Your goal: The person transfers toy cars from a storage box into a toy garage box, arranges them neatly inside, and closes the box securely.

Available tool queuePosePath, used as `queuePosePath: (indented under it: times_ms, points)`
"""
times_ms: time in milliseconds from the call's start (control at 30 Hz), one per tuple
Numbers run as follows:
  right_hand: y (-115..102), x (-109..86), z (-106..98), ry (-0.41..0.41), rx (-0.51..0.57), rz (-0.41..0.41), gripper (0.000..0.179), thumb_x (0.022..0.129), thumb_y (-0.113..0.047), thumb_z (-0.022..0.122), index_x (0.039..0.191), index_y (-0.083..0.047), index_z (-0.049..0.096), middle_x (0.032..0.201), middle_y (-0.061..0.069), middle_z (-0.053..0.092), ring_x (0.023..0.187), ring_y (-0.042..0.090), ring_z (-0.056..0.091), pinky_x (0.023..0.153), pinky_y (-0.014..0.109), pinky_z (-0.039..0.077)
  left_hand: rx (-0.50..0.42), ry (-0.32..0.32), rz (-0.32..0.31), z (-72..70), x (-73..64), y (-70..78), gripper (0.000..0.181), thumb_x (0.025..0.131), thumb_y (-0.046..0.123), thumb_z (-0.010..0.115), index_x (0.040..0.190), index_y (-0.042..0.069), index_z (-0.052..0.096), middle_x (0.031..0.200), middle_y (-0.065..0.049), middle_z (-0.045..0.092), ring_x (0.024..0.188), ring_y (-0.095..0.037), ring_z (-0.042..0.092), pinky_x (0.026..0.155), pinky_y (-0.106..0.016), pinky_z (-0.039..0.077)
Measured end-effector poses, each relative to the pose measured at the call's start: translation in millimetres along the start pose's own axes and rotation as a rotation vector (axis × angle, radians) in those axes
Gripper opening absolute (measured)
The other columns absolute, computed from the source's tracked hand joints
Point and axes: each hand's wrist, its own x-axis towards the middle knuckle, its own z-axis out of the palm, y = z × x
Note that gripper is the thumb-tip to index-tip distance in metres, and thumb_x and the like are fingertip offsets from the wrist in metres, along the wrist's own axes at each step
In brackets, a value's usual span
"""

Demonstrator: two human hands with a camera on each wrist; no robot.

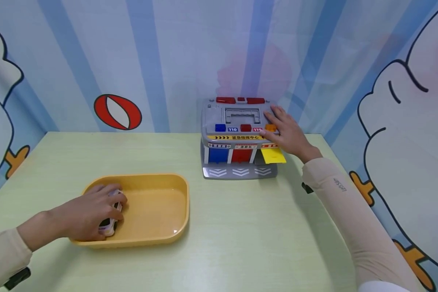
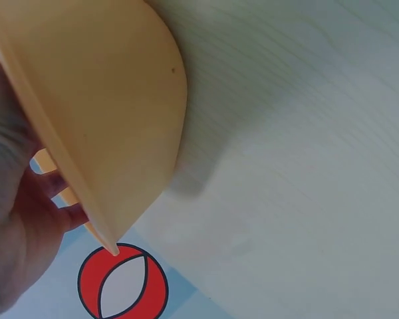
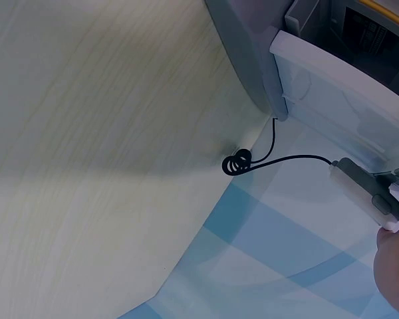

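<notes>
In the head view my left hand (image 1: 87, 211) reaches over the left end of the yellow tray (image 1: 157, 237) and grips a small white toy car (image 1: 110, 229) with dark windows. The tray wall (image 2: 113, 100) hides the car in the left wrist view. My right hand (image 1: 287, 132) rests on the top right of a grey toy emergency station (image 1: 212, 121), its fingers spread near the orange button (image 1: 271, 127). Below it the yellow garage door (image 1: 273, 156) stands lifted, while the blue door (image 1: 218, 155) and red door (image 1: 241, 155) are down.
A toy handset (image 3: 366, 196) on a coiled black cord (image 3: 238, 163) hangs at the station's side. The station stands near the back of the pale table (image 1: 233, 227), before a striped curtain (image 1: 182, 61) with cartoon prints.
</notes>
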Motion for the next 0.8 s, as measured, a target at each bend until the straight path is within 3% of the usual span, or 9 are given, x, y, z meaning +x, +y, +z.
queuePosePath:
  times_ms: [333,800]
  points:
    - [4,-1.0,0,0.012,0.008,-0.011,0.085,0.094,-0.068,0.046,0.160,-0.020,0.023,0.170,0.005,0.007,0.158,0.030,0.000,0.125,0.058,0.005,0.009,0.010,-0.021,-13.4,4.9,6.2,0.023,0.070,0.036,0.088,0.090,0.037,0.075,0.111,0.003,0.058,0.123,-0.042,0.046,0.100,-0.072,0.036]
    - [2,1.3,1,-0.003,0.002,-0.003,0.085,0.094,-0.068,0.047,0.160,-0.021,0.022,0.171,0.005,0.006,0.158,0.029,0.000,0.126,0.057,0.004,0.109,0.048,-0.056,-46.5,23.2,16.2,0.035,0.062,0.039,0.089,0.093,0.031,0.076,0.116,-0.004,0.062,0.125,-0.044,0.045,0.092,-0.064,0.044]
